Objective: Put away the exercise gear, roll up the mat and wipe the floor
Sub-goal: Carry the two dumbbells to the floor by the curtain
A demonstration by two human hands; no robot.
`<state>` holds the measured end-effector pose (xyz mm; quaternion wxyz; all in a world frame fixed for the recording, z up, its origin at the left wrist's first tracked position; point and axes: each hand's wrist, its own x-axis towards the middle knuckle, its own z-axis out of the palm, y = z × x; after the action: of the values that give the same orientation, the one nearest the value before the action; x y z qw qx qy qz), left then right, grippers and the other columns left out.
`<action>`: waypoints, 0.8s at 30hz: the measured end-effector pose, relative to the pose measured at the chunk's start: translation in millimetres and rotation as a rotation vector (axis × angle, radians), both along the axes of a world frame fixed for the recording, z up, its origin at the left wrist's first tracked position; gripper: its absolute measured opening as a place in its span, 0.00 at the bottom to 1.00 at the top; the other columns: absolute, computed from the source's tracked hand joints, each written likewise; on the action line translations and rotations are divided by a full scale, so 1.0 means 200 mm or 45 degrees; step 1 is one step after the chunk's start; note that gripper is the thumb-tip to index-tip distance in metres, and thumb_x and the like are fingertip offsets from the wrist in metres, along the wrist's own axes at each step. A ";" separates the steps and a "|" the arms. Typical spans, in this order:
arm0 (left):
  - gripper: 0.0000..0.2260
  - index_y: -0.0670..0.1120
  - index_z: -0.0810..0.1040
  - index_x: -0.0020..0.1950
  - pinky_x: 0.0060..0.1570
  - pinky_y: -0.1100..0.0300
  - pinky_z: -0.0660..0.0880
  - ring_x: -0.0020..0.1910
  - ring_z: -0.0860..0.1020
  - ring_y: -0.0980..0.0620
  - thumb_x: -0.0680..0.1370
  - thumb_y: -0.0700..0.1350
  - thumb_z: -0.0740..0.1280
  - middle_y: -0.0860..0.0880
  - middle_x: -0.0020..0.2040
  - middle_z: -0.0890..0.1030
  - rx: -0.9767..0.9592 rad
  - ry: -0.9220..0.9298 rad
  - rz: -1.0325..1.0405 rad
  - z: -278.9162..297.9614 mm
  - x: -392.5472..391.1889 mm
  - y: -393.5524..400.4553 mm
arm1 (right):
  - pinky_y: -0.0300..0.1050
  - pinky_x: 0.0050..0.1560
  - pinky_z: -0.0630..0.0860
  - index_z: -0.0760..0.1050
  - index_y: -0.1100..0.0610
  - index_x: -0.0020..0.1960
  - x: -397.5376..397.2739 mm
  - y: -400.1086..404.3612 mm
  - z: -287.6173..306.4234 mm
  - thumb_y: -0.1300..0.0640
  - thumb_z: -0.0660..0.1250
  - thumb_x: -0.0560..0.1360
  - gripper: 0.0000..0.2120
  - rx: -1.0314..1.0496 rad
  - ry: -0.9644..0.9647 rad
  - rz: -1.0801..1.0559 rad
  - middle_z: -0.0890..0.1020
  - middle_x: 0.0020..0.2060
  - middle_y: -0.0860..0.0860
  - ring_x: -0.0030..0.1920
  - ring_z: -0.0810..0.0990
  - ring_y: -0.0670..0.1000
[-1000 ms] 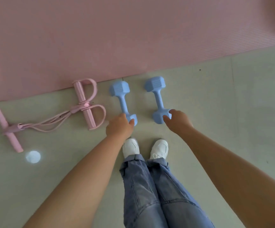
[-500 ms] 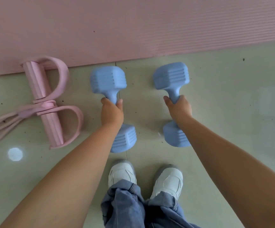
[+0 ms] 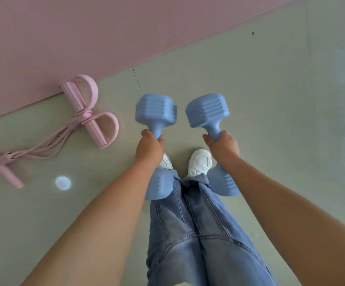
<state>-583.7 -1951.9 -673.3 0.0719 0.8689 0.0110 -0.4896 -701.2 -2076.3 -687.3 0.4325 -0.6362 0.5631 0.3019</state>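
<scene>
Fingers (image 3: 160,139) wrapped round each blue dumbbell (image 3: 156,111), pink mat (image 3: 84,38) beyond

White shoes (image 3: 200,162), blue jeans (image 3: 198,234), a round light spot (image 3: 63,183).

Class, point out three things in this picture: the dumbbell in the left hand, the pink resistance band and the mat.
left dumbbell (image 3: 157,109), head view, on its upper ridged head.
pink resistance band (image 3: 85,116), head view, on its central knot.
mat (image 3: 64,38), head view, on its bare ribbed surface.
</scene>
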 end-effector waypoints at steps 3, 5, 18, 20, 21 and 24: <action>0.18 0.35 0.64 0.64 0.51 0.51 0.71 0.58 0.75 0.38 0.82 0.48 0.57 0.36 0.60 0.76 -0.005 0.046 -0.126 0.35 -0.06 -0.06 | 0.42 0.30 0.63 0.68 0.61 0.53 -0.14 -0.02 0.38 0.47 0.59 0.78 0.17 0.021 0.071 -0.031 0.68 0.30 0.47 0.32 0.70 0.50; 0.18 0.36 0.65 0.63 0.50 0.52 0.70 0.58 0.75 0.38 0.81 0.49 0.57 0.37 0.60 0.76 -0.018 0.064 -0.217 0.57 -0.10 -0.12 | 0.43 0.37 0.66 0.68 0.61 0.52 -0.23 -0.05 0.61 0.46 0.58 0.78 0.16 0.050 0.112 -0.075 0.68 0.31 0.47 0.38 0.72 0.54; 0.18 0.38 0.67 0.62 0.42 0.57 0.66 0.47 0.74 0.41 0.80 0.50 0.59 0.40 0.54 0.77 -0.191 -0.001 -0.902 1.48 -0.42 -0.73 | 0.43 0.38 0.65 0.65 0.60 0.43 -0.82 -0.29 1.55 0.51 0.59 0.78 0.13 -0.019 -0.096 -0.925 0.71 0.36 0.56 0.38 0.70 0.53; 0.17 0.38 0.67 0.62 0.41 0.57 0.66 0.45 0.74 0.42 0.80 0.50 0.59 0.42 0.49 0.75 -0.183 -0.014 -1.036 1.56 -0.51 -0.86 | 0.42 0.36 0.65 0.65 0.60 0.39 -0.95 -0.34 1.59 0.52 0.60 0.78 0.14 -0.043 -0.098 -1.060 0.70 0.31 0.53 0.32 0.70 0.52; 0.17 0.38 0.67 0.62 0.41 0.57 0.66 0.44 0.73 0.43 0.80 0.50 0.59 0.43 0.48 0.75 -0.177 -0.020 -1.097 1.59 -0.55 -0.93 | 0.42 0.35 0.65 0.65 0.59 0.38 -1.01 -0.38 1.61 0.52 0.60 0.78 0.14 -0.055 -0.089 -1.109 0.69 0.29 0.52 0.31 0.69 0.51; 0.17 0.38 0.68 0.61 0.42 0.57 0.67 0.44 0.72 0.43 0.80 0.50 0.59 0.40 0.54 0.78 -0.157 -0.056 -1.270 1.68 -0.71 -1.19 | 0.42 0.35 0.66 0.66 0.58 0.35 -1.21 -0.54 1.64 0.52 0.60 0.78 0.15 -0.026 -0.076 -1.235 0.69 0.28 0.51 0.30 0.69 0.51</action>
<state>-725.2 -2189.1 -338.1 -0.1197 0.7725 -0.4362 -0.4456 -942.9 -2183.3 -358.4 0.5329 -0.3130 0.7851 0.0416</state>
